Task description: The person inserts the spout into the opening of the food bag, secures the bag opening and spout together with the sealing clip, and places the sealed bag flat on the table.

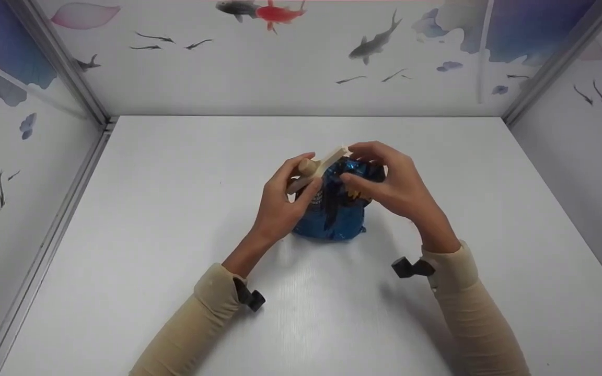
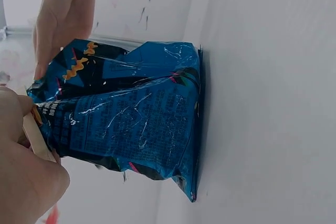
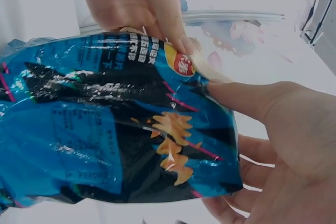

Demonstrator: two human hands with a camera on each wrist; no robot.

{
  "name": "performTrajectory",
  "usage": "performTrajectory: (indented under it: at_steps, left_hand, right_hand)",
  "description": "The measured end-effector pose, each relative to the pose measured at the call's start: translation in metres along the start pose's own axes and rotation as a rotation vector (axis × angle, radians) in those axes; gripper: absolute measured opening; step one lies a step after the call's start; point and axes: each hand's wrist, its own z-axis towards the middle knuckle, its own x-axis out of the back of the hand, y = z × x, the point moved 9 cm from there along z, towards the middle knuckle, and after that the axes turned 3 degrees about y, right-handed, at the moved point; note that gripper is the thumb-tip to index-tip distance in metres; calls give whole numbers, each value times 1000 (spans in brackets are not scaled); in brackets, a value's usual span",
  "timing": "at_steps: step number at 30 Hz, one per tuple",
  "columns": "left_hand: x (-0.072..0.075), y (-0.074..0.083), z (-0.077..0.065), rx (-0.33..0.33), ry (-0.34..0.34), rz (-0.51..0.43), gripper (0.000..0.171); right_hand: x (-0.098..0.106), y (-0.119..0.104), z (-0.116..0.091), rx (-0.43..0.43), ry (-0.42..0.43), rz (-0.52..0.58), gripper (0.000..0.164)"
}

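Note:
A blue and black snack bag (image 1: 335, 222) with pictures of wavy chips stands upright on the white table. Across its top edge lies a cream bag clip (image 1: 332, 161) with a round knob, slanting up toward the right. My left hand (image 1: 282, 201) grips the clip at the bag's left top corner, thumb in front. At the right top corner my right hand (image 1: 397, 180) pinches the bag, its thumb (image 3: 239, 97) on the printed face and the other fingers behind. In the left wrist view, the clip's bar (image 2: 37, 137) shows between the left thumb and fingers.
The white table (image 1: 165, 250) extends around the bag. Panels printed with fish and lotus stand at the back (image 1: 301, 78) and both sides, joined by metal corner posts. A small black camera mount (image 1: 413, 267) sits on each sleeve cuff.

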Motion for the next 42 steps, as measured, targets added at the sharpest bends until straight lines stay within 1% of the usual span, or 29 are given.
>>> performTrajectory:
  at_steps: [5, 11, 16, 18, 23, 26, 28, 30, 32, 37, 42]
  left_hand:
    - [4, -3, -1, 12, 13, 14, 54]
    - [5, -3, -3, 3, 1, -22, 57]
    - [6, -3, -6, -24, -24, -77, 53]
    - [6, -3, -6, -33, -32, -83, 49]
    - [10, -5, -8, -31, -38, -53, 43]
    - [13, -9, -10, -20, -36, -24, 42]
    - [15, -11, -13, -16, -36, -6, 42]
    - [17, -13, -15, -16, -40, 6, 41]
    - [18, -15, -18, -12, -44, 7, 39]
    - [22, -22, -24, 3, -48, -3, 36]
    - [24, -25, -25, 6, -40, -13, 35]
  right_hand:
    - [-1, 4, -2, 9, 22, 19, 58]
    - [-1, 11, -7, 29, 54, 8, 62]
    - [-2, 23, -16, 35, 58, 7, 73]
    - [-3, 28, -20, 34, 61, 11, 79]
    - [-6, 41, -28, 28, 67, 14, 97]
    - [-8, 49, -31, -5, 58, 17, 105]
    - [-10, 54, -34, -30, 38, 17, 107]
    - [-13, 58, -37, -45, 9, 9, 106]
    - [-16, 62, -39, -40, -18, 2, 101]
    - [-21, 69, -44, -10, -55, -24, 76]
    - [-23, 73, -44, 0, -53, -38, 51]
